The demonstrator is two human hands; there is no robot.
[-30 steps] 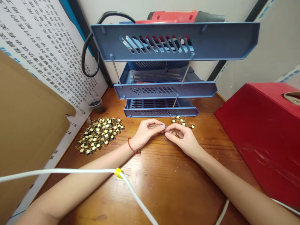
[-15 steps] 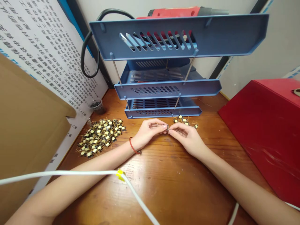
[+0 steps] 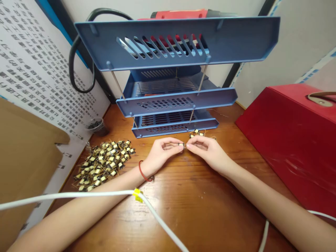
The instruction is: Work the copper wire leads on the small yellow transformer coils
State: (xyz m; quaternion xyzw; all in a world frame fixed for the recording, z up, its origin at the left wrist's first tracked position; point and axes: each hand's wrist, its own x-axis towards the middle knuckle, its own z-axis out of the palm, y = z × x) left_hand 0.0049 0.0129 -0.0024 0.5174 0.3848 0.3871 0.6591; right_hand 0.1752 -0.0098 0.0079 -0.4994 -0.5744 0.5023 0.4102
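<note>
My left hand (image 3: 160,154) and my right hand (image 3: 207,151) meet fingertip to fingertip over the wooden desk (image 3: 189,206), both pinching one small yellow-and-black wound part (image 3: 181,144) between them. A red band circles my left wrist. A big heap of the same small parts (image 3: 103,163) lies to the left of my left hand. A few more of the small parts (image 3: 197,133) lie just behind my right hand, in front of the blue tray rack.
A blue three-tier tray rack (image 3: 173,101) stands at the back, with a red tool (image 3: 181,14) and black cable on top. A red box (image 3: 291,140) fills the right side. Cardboard (image 3: 23,157) and a printed panel stand left. A small cup (image 3: 97,125) and a white cable (image 3: 147,206) are nearby.
The view has shifted so everything sits a little further left. Both hands stay together on the small part, with only slight finger movement.
</note>
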